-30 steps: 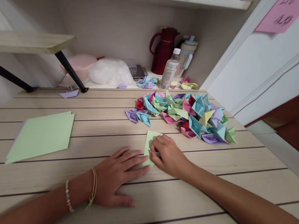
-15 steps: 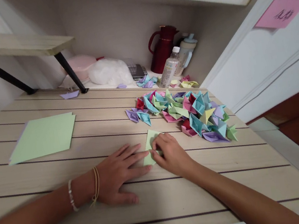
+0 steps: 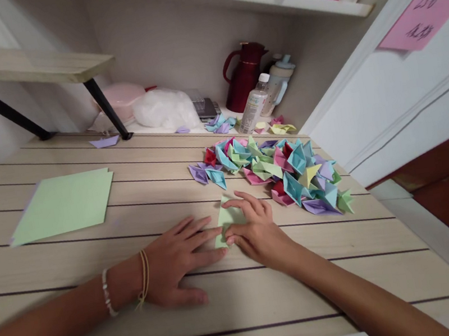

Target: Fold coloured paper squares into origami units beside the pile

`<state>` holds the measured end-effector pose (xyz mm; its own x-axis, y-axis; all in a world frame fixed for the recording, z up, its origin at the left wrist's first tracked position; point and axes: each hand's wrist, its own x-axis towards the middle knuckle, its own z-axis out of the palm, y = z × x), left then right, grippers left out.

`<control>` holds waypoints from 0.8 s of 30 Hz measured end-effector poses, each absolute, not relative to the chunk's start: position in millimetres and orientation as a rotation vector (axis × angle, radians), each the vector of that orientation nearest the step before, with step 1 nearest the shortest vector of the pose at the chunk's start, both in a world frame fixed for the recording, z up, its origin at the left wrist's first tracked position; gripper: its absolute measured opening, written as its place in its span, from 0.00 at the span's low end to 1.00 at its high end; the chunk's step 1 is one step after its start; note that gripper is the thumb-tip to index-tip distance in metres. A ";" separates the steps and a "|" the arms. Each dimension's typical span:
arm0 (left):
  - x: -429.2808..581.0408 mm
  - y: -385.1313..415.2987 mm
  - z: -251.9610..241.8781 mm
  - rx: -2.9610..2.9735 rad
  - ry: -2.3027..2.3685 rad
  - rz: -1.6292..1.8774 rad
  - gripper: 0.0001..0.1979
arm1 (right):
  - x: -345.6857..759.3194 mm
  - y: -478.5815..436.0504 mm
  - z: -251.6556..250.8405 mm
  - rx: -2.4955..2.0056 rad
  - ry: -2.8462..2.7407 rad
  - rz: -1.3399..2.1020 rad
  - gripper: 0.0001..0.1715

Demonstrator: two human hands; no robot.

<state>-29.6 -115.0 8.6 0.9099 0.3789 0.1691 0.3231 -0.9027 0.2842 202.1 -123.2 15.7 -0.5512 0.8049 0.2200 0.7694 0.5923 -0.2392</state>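
Note:
A small piece of light green paper, apparently folded, lies flat on the wooden table between my hands. My left hand rests palm down with its fingers spread, fingertips at the paper's left edge. Over the paper's right side is my right hand, thumb and index finger pressed together near the lower part while the other fingers stretch forward. My right hand hides much of the paper. Just beyond it is a pile of folded paper boats in blue, green, pink, purple, red and yellow.
Green paper sheets are stacked at the left. Behind the pile stand a clear plastic bottle, a dark red jug and a pale tumbler. A small raised shelf on black legs stands at the back left.
My right hand has slid slightly down along the paper toward me, and its outer fingers have straightened out. My left hand stays in place.

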 end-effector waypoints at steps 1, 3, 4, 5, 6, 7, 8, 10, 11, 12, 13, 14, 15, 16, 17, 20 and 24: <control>-29.8 -114.9 8.7 2.823 0.527 0.318 0.35 | 202.2 -123.2 16.1 -1.286 -2.526 0.131 0.13; -30.0 -114.7 8.6 2.820 0.528 0.320 0.35 | 203.3 -123.1 17.1 -1.291 -2.531 0.084 0.13; -30.0 -114.7 8.4 2.817 0.529 0.324 0.35 | 204.1 -122.9 17.5 -1.293 -2.529 0.076 0.13; -30.0 -114.7 8.1 2.815 0.530 0.327 0.34 | 205.0 -122.5 17.6 -1.295 -2.523 0.075 0.12; -29.9 -114.7 7.7 2.814 0.531 0.328 0.34 | 206.0 -122.0 17.6 -1.294 -2.520 0.079 0.12; -29.9 -114.7 7.4 2.814 0.532 0.328 0.34 | 207.0 -121.4 17.5 -1.290 -2.517 0.085 0.12; -29.8 -114.7 7.1 2.814 0.533 0.328 0.34 | 208.0 -120.6 17.4 -1.284 -2.518 0.091 0.12; -29.7 -114.7 7.0 2.814 0.535 0.330 0.34 | 210.2 -119.1 17.2 -1.271 -2.530 0.091 0.11; -29.6 -114.6 7.2 2.814 0.536 0.326 0.34 | 211.6 -118.5 17.3 -1.264 -2.539 0.086 0.11; -29.6 -114.6 7.7 2.815 0.536 0.318 0.34 | 213.3 -118.0 17.5 -1.259 -2.546 0.080 0.11; -29.7 -114.5 8.5 2.815 0.536 0.308 0.34 | 215.3 -117.7 17.7 -1.260 -2.551 0.072 0.11; -29.8 -114.4 9.6 2.815 0.536 0.298 0.34 | 217.6 -117.5 17.9 -1.264 -2.551 0.062 0.11; -29.9 -114.2 10.9 2.813 0.535 0.291 0.34 | 220.2 -117.5 18.1 -1.277 -2.546 0.050 0.11; -30.1 -114.0 12.3 2.811 0.532 0.286 0.34 | 223.0 -117.4 18.4 -1.295 -2.539 0.040 0.11; -30.4 -113.8 13.6 2.810 0.527 0.278 0.34 | 226.0 -117.2 18.6 -1.314 -2.531 0.028 0.10; -30.8 -113.4 15.6 2.808 0.513 0.262 0.33 | 236.4 -115.1 20.4 -1.362 -2.521 -0.004 0.09; -29.1 -115.1 11.7 2.804 0.537 0.321 0.33 | 249.7 -109.5 26.4 -1.415 -2.497 -0.077 0.10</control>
